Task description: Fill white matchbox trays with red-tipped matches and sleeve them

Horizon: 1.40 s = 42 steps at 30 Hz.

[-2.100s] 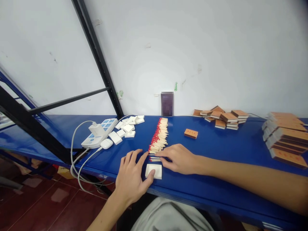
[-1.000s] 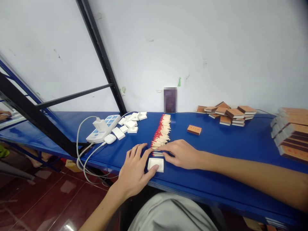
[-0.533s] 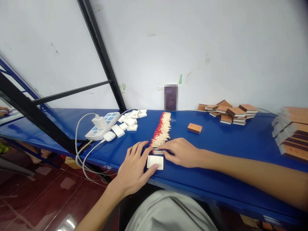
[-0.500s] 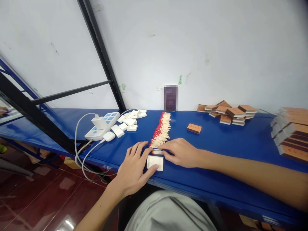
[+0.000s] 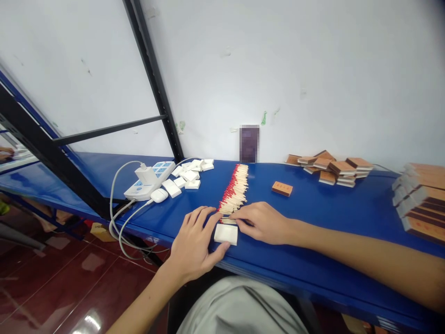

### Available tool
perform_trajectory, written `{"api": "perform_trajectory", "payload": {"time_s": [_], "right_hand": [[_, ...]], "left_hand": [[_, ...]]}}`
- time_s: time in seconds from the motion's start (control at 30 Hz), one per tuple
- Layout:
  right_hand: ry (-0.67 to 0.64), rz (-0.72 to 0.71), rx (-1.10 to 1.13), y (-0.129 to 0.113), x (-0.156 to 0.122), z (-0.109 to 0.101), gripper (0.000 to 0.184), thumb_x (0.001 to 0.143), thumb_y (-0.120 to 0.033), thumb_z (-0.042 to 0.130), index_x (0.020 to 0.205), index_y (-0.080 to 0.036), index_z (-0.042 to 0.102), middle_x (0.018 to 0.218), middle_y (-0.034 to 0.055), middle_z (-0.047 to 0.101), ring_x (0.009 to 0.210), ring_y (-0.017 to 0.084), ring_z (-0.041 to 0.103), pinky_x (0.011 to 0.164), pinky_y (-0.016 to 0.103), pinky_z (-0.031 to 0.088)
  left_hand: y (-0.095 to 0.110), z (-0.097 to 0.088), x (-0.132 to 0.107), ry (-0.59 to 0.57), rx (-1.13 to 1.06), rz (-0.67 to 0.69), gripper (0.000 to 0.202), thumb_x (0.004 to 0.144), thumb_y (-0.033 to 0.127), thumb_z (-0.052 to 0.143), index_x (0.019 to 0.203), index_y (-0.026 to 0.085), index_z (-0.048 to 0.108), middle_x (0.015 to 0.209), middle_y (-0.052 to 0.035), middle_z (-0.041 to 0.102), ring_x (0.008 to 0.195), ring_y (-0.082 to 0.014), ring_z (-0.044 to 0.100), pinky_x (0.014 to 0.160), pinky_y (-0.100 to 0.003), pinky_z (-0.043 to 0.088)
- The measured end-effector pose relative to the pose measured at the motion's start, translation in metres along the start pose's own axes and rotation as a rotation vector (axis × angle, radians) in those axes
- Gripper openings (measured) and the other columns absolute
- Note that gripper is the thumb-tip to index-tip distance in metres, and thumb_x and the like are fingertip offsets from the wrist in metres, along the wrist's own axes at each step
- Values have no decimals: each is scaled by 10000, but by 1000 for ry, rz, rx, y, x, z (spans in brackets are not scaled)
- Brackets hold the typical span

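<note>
A long row of red-headed matches [image 5: 236, 190] lies on the blue table in front of me. A small group of matches [image 5: 227, 221] sits at its near end, between my two hands. My left hand [image 5: 194, 239] is spread on the table, its index fingertip at the red heads and its thumb by the near edge of a white matchbox tray [image 5: 225, 234]. My right hand [image 5: 266, 222] has curled fingers, with the index and thumb at the plain ends of the near matches. Its grip is partly hidden.
White trays [image 5: 189, 175] are heaped beside a power strip [image 5: 149, 181] with cables at left. One brown matchbox [image 5: 282, 188] lies right of the matches. More matchboxes [image 5: 342, 167] are piled behind, and stacked matchboxes [image 5: 422, 199] stand far right. A black metal post [image 5: 153, 74] rises at left.
The view has shifted slightly. My hands stay at the near matches with little movement; the right index is a touch closer to the match ends.
</note>
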State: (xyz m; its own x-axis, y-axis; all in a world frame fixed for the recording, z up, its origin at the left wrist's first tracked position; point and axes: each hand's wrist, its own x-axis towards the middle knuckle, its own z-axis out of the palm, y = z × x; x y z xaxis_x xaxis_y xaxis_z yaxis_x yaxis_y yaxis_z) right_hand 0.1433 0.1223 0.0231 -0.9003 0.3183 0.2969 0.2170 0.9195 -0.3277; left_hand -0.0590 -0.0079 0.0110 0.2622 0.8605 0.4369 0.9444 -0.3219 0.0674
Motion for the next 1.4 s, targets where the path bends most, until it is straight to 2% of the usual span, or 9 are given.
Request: {"api": "perform_trajectory", "payload": {"time_s": [0.3,0.5,0.67,0.83,1.4], "right_hand": [[-4,25,-28,-3,0,-4,281,949,-241,485,1106,-206,715,1014,39,762,871,196,703,745,276,455],[9,-14,11,-1,-1,-3,299,960,-243,477,1136,-204,716,1036,35,761,879,183,705,753,268,465],[-25,-37,54,0,0,-3,315,926,-198,506,1151,-210,725,1080,43,758,915,172,708,789,255,483],[-24,-16,47,-1,0,-4,317,911,-189,514,1137,-205,736,1066,50,762,912,181,712,796,264,492],[-14,-35,46,1,-1,-1,314,917,-189,522,1158,-220,721,1045,43,763,903,173,709,801,255,487]], "left_hand": [[1,5,-1,76,11,36,312,886,359,543,1125,171,610,1282,-145,569,1204,-344,485,978,-493,392],[-1,6,-2,110,13,86,361,867,373,555,1157,165,608,1237,-144,598,1179,-341,499,958,-482,395],[0,9,-2,176,61,-13,440,854,453,526,1170,159,606,1187,-147,628,1120,-358,520,937,-517,380],[3,10,-2,147,86,-63,439,855,456,525,1168,165,626,1193,-142,630,1117,-356,519,941,-522,374],[4,9,0,104,48,-63,412,881,429,512,1169,165,643,1180,-133,646,1077,-322,568,924,-499,377]]}}
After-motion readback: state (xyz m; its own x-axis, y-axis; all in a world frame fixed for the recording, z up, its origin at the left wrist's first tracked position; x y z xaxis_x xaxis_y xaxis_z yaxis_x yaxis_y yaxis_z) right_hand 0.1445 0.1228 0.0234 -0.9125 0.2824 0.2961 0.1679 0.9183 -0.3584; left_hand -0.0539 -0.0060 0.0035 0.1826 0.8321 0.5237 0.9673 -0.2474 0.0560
